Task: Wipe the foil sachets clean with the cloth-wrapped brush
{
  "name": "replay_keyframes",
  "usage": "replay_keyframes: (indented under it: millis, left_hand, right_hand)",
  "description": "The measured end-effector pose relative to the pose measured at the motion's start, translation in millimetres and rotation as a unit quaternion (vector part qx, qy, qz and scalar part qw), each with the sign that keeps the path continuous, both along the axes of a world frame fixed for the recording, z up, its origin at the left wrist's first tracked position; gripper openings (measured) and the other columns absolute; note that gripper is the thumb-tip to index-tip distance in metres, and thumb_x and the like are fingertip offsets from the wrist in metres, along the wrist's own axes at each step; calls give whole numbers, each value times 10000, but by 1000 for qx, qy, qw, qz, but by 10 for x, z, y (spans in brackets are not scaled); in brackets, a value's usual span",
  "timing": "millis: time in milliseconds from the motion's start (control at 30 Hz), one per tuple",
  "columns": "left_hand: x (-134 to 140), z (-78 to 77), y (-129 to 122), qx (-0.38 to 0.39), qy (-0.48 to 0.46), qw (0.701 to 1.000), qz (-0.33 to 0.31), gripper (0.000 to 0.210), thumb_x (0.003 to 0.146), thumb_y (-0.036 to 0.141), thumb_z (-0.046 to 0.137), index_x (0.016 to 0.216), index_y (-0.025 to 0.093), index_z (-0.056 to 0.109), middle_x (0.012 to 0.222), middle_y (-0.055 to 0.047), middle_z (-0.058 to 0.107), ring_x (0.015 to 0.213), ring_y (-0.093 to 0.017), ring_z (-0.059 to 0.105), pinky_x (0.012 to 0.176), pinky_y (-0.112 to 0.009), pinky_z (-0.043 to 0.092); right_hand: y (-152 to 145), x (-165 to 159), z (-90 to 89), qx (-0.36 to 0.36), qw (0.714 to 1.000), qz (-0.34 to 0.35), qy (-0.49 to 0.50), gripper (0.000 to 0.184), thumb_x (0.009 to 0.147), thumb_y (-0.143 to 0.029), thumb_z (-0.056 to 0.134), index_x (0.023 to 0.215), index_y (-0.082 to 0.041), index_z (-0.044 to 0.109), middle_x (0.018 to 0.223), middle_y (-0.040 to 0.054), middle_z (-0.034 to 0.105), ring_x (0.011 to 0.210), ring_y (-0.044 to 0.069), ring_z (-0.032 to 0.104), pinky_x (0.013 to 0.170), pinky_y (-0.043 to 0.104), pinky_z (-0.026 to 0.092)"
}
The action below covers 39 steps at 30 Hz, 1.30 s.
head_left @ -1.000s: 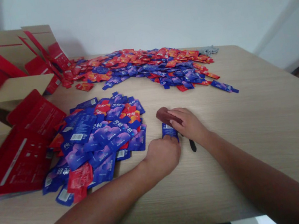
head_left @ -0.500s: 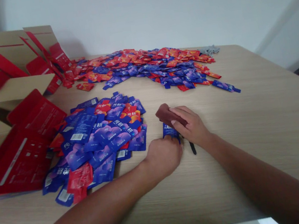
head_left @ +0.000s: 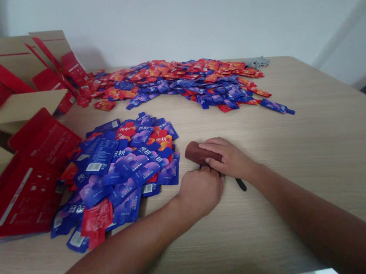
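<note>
My right hand is closed round a folded brown cloth, pressing it down over a blue sachet at the middle of the table. A narrow black strip sticks out below that hand; what it belongs to is hidden. My left hand is a fist at the sachet's near end. Only a sliver of the blue sachet shows between the cloth and the left fingers. Left of my hands lies a loose pile of blue and red sachets, with a red sachet at its near edge.
Open red cardboard boxes with brown insides fill the left side. A long heap of red and blue sachets runs along the back by the wall. One blue sachet lies apart at its right end. Grey cloth lies behind it.
My right hand has moved the brown cloth down and a little left over the blue sachet, covering nearly all of it. My left hand has stayed in place.
</note>
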<state>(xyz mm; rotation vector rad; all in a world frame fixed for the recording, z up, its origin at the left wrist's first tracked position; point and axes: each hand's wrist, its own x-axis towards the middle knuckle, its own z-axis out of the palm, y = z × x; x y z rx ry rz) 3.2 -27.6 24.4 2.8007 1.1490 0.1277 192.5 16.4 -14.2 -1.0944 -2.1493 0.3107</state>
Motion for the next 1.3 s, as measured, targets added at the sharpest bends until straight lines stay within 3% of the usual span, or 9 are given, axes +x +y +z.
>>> replay_keyframes:
  millis: [333, 633, 800, 900, 1033, 1300]
  left_hand:
    - [9, 68, 4, -27, 30, 999, 5, 373, 1091, 347, 456, 1045, 124, 752, 982, -163, 756, 872, -298, 756, 699, -385, 598]
    - [8, 49, 3, -31, 27, 999, 13, 397, 1097, 374, 435, 1046, 136, 748, 990, -156, 756, 852, -298, 748, 705, -400, 599]
    - [-3, 36, 11, -23, 19, 1000, 2, 374, 1084, 360, 463, 1008, 137, 754, 959, -147, 762, 845, -288, 752, 703, -379, 594]
    - [-9, -1, 20, 0, 11, 1000, -8, 361, 1081, 342, 468, 1064, 131, 761, 960, -150, 771, 801, -285, 751, 659, -372, 587]
    - [-14, -53, 26, 18, 18, 999, -29, 339, 1064, 270, 475, 1127, 112, 768, 940, -172, 775, 779, -278, 752, 627, -350, 571]
    - [-7, -1, 11, 7, 1, 1000, -11, 332, 1072, 303, 496, 1137, 106, 755, 1015, -164, 779, 868, -296, 764, 683, -383, 603]
  right_hand:
    - [91, 80, -72, -18, 992, -123, -29, 508, 981, -251, 631, 1488, -257, 633, 1368, 128, 696, 1225, 330, 650, 1089, 565, 532]
    - [86, 91, -98, -14, 989, -148, -20, 490, 994, -244, 604, 1483, -247, 635, 1386, 138, 681, 1247, 340, 647, 1101, 586, 540]
    - [11, 49, -12, 43, 991, -114, 59, 481, 990, -224, 611, 1465, -291, 646, 1399, 111, 676, 1266, 309, 656, 1104, 546, 559]
    - [-53, 7, 50, 71, 993, -39, 85, 527, 963, -194, 629, 1474, -319, 642, 1414, 97, 669, 1269, 291, 662, 1084, 514, 578]
    - [-74, -22, 58, 35, 997, 58, 42, 595, 920, -148, 632, 1487, -330, 635, 1375, 92, 696, 1230, 290, 677, 1053, 526, 588]
    - [-20, -9, -1, 22, 999, 26, 17, 525, 962, -176, 645, 1471, -310, 651, 1432, 105, 671, 1282, 301, 644, 1080, 550, 564]
